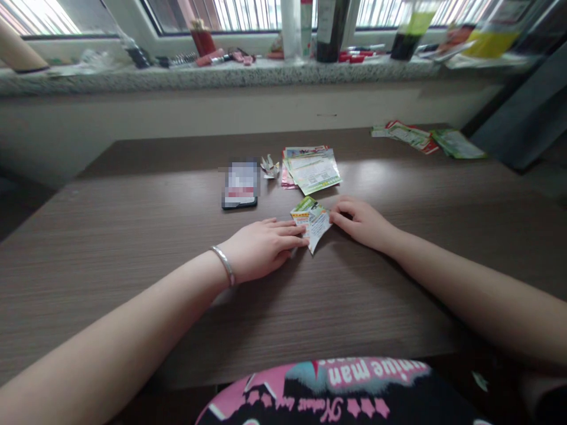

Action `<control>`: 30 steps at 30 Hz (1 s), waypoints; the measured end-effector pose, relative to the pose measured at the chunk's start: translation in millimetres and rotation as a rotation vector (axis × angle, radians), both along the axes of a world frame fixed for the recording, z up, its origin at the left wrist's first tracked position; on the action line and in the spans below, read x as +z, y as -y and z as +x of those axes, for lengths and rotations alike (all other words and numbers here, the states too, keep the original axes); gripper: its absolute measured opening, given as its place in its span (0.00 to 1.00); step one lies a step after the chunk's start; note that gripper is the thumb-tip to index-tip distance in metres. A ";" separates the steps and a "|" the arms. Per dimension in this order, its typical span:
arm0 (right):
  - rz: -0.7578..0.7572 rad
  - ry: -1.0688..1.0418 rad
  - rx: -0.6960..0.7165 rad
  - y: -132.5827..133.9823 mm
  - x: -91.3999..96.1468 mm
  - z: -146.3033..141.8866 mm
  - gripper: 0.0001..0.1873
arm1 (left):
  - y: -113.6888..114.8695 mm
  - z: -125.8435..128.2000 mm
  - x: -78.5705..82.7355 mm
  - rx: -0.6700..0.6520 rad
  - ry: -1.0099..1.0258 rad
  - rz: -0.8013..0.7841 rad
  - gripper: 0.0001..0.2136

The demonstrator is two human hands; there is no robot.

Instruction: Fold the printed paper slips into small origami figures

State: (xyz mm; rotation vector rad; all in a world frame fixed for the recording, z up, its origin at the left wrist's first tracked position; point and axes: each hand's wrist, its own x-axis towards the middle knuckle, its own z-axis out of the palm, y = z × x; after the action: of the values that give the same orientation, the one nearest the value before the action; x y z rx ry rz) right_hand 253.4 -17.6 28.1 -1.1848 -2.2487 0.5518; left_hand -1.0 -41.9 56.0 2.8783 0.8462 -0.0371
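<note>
A small folded piece of printed paper point(315, 223), green, white and yellow, lies on the brown table point(133, 248). My left hand point(266, 245), with a silver bracelet at the wrist, rests flat with its fingers stretched over the paper's left side. At the paper's right edge, my right hand point(361, 221) pinches a corner between thumb and curled fingers. Just beyond the paper is a stack of printed sheets or packets point(312, 168). A small folded paper shape point(269, 167) stands left of that stack.
A phone point(241, 184) with a blurred screen lies left of the folded shape. More printed packets point(411, 137) lie at the table's far right. Bottles point(330, 32), pens and small items crowd the stone windowsill point(248, 72) behind the table.
</note>
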 end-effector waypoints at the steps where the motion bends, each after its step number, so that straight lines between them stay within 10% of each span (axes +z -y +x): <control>1: 0.000 0.052 0.007 -0.5 2.5 0.5 0.13 | 0.7 0.6 2.5 0.002 -0.022 0.000 0.21; 8: 0.030 0.372 0.028 -2.8 19.0 -7.5 0.07 | 7.8 12.0 17.0 0.064 -0.059 -0.026 0.19; 17: 0.151 0.354 0.003 20.0 7.0 -13.7 0.23 | 12.5 3.6 14.6 0.057 0.022 -0.002 0.17; 26: 0.163 0.340 0.007 25.7 4.5 -12.1 0.23 | 3.0 9.3 -15.6 0.330 0.169 0.097 0.31; 30: 0.168 0.370 0.023 27.5 6.9 -11.6 0.23 | -1.0 4.4 -23.4 0.238 0.268 -0.003 0.33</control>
State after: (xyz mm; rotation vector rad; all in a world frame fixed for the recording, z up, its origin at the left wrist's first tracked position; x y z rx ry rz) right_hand 241.8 -45.1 35.0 -1.2565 -2.5588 0.1534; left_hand 3.4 -41.0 32.6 2.6739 1.1192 0.3624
